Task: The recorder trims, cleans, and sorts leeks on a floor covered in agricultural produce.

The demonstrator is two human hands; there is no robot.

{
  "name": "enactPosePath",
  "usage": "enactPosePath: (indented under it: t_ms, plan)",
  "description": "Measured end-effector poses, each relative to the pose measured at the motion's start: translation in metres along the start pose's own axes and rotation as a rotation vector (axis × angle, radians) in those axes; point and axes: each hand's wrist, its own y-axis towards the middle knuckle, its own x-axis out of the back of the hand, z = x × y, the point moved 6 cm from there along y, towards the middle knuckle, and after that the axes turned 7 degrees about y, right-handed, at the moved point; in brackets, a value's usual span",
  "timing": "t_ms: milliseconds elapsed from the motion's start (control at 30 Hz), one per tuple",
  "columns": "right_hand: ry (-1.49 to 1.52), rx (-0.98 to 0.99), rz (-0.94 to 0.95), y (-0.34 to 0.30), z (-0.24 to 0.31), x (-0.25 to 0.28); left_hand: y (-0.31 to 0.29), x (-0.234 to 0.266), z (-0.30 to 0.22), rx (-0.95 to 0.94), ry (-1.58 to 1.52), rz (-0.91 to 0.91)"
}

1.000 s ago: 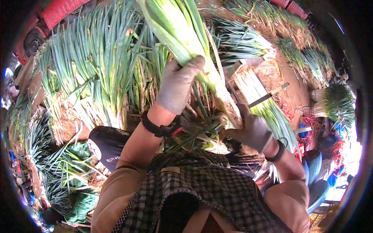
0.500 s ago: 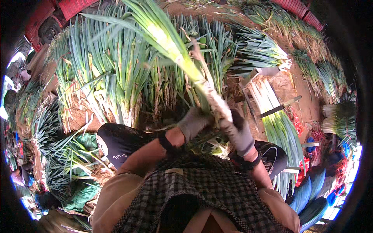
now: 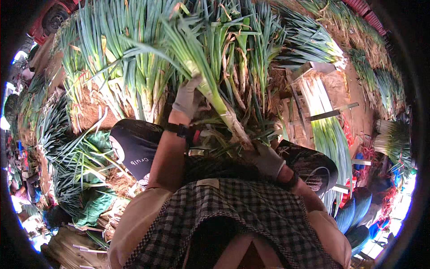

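A large green onion (image 3: 220,106) slants across the space in front of me, its green leaves up and left, its dirty root end down and right. Around the stalk, just below the leaves, closes my gloved left hand (image 3: 186,98). My gloved right hand (image 3: 265,161) is closed at the root end, where shadow hides some of its fingers. Loose peeled leaves (image 3: 219,139) lie below the onion, between my knees.
Ahead stand upright green onions (image 3: 130,58) in a dense row. A trimmed bundle (image 3: 319,101) lies in a metal-banded wooden frame (image 3: 333,112) at right. More onions (image 3: 62,148) are heaped at left beside green cloth (image 3: 94,208).
The green onion has come down and nearer to me. My left hand has moved up from near the root end to the stalk below the leaves; my right hand has lowered.
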Motion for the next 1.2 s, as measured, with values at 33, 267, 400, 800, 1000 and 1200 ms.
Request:
enactPosePath:
  t_ms: [33,267,400,800,1000,1200]
  plan:
    - [-0.063,-0.082,-0.041,-0.004,-0.007,0.008,-0.003,-0.021,-0.011,0.049,0.032,0.007]
    - [0.483,0.342,-0.165,0.095,0.088,0.119,-0.02,-0.098,-0.062,-0.238,0.419,0.227]
    - [0.673,0.315,-0.172,0.124,0.089,0.102,-0.032,-0.106,-0.065,-0.275,0.512,0.204]
    - [-0.582,0.25,0.003,0.035,-0.032,0.01,-0.025,-0.02,-0.097,-0.445,0.443,-0.209]
    - [0.087,-0.045,-0.323,0.05,0.03,0.093,-0.031,-0.022,-0.094,-0.479,0.303,-0.13]
    - [0.259,0.044,0.099,0.112,0.063,0.046,-0.038,-0.062,-0.092,-0.49,0.274,-0.02]
